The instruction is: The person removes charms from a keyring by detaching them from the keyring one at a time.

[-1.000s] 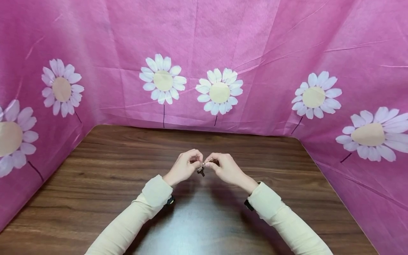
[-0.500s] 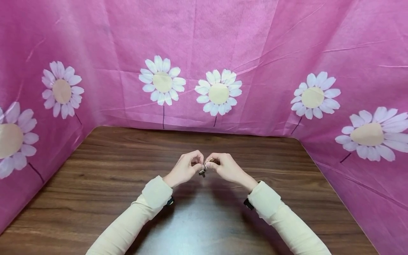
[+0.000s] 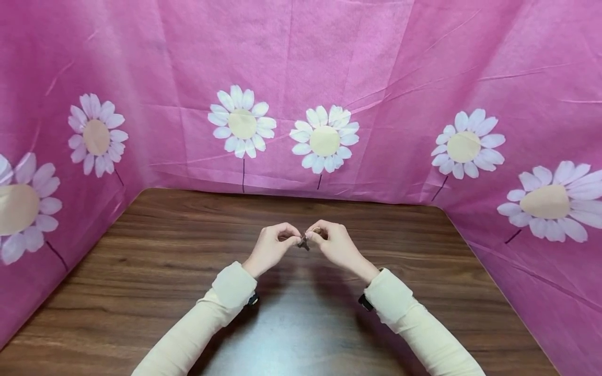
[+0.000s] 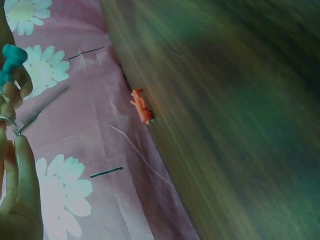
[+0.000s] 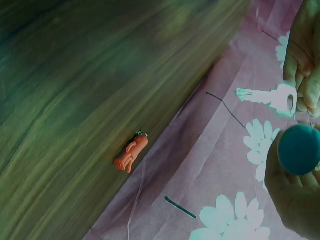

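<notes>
My left hand (image 3: 273, 244) and right hand (image 3: 331, 243) meet fingertip to fingertip above the table. A metal key (image 3: 304, 244) points down between them, small and dark in the head view. The right wrist view shows this key (image 5: 260, 96) sticking out from the left hand (image 5: 306, 65), which pinches it by the bow. Beside it, the right hand (image 5: 290, 200) holds a thin metal key ring with a teal, knob-ended charm (image 5: 300, 150). From the left wrist, the ring (image 4: 9, 119) runs between both hands' fingers, and the key (image 4: 45, 110) appears edge-on. Fingers hide where key and ring meet.
An orange toy figure (image 4: 141, 106) with a small metal fitting lies near the table edge in both wrist views; I cannot make it out in the head view. A pink daisy-print cloth (image 3: 376, 52) stands around the brown wooden table (image 3: 178, 224).
The key between the hands has shifted slightly up and to the right and turned. Both hands stay almost in place, fingertips still together.
</notes>
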`<state>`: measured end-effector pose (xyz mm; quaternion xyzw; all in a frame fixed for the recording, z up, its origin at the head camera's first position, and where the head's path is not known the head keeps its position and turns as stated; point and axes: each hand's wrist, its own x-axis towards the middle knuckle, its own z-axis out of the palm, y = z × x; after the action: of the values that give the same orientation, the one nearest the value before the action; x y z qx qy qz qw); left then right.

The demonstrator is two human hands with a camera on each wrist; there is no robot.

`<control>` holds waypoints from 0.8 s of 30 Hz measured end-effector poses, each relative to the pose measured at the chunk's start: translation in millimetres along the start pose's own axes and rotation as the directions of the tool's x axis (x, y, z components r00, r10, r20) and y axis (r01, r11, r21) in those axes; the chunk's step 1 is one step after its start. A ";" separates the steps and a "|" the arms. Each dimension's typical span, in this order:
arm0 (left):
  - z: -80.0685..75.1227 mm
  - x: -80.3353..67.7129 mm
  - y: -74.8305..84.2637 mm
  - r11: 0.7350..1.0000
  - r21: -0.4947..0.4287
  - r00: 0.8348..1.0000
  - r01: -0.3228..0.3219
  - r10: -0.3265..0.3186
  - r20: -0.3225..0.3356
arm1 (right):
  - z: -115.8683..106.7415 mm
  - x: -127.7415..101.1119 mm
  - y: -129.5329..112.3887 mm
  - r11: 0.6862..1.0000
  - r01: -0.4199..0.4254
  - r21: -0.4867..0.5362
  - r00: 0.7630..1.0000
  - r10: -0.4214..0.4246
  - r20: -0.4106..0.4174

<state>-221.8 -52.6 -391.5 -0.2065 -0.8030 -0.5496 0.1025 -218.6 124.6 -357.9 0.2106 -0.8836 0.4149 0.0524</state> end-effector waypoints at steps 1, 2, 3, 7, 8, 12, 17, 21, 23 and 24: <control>0.4 -0.6 0.9 1.000 0.009 1.000 -0.008 0.008 -0.019 | -0.5 -0.2 -0.8 1.000 -0.019 0.021 1.000 0.019 -0.017; 0.9 -1.4 2.0 1.000 0.017 0.999 -0.010 0.011 -0.032 | -0.9 -0.5 -1.3 0.999 -0.032 0.041 0.999 0.034 -0.031; 1.8 -2.2 3.1 1.000 0.025 0.999 -0.013 0.014 -0.043 | -1.2 -0.8 -1.3 0.997 -0.045 0.057 0.998 0.048 -0.044; 7.4 -4.5 6.6 0.999 0.050 0.998 -0.013 0.016 -0.064 | 0.3 -2.5 0.9 0.988 -0.071 0.135 0.995 0.080 -0.057; 8.5 -5.1 7.4 0.999 0.046 0.998 -0.012 0.015 -0.066 | 1.5 -2.8 1.5 0.985 -0.075 0.155 0.995 0.085 -0.058; 10.1 -6.4 9.1 1.000 0.017 0.998 -0.013 0.014 -0.066 | 6.1 -3.5 -0.1 0.963 -0.104 0.250 0.992 0.117 -0.039; 10.0 -6.5 9.3 1.000 -0.012 0.998 -0.004 0.003 -0.060 | 8.7 -3.4 -3.5 0.948 -0.117 0.296 0.990 0.134 -0.037; 9.5 -5.7 12.0 1.000 -0.011 0.998 -0.013 0.013 -0.064 | 8.4 -3.7 -4.3 0.955 -0.107 0.275 0.991 0.126 -0.052; 9.2 -5.7 12.9 1.000 0.003 0.997 -0.021 0.021 -0.069 | 7.7 -4.1 -4.3 0.965 -0.099 0.243 0.991 0.117 -0.058; 9.0 -5.8 13.4 1.000 0.011 0.997 -0.024 0.025 -0.072 | 7.4 -4.3 -4.3 0.970 -0.097 0.224 0.992 0.112 -0.059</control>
<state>-210.1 -41.4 -385.9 -0.1957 -0.7990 -0.5512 0.1393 -212.3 118.0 -360.8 0.1533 -0.8396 0.5198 0.0383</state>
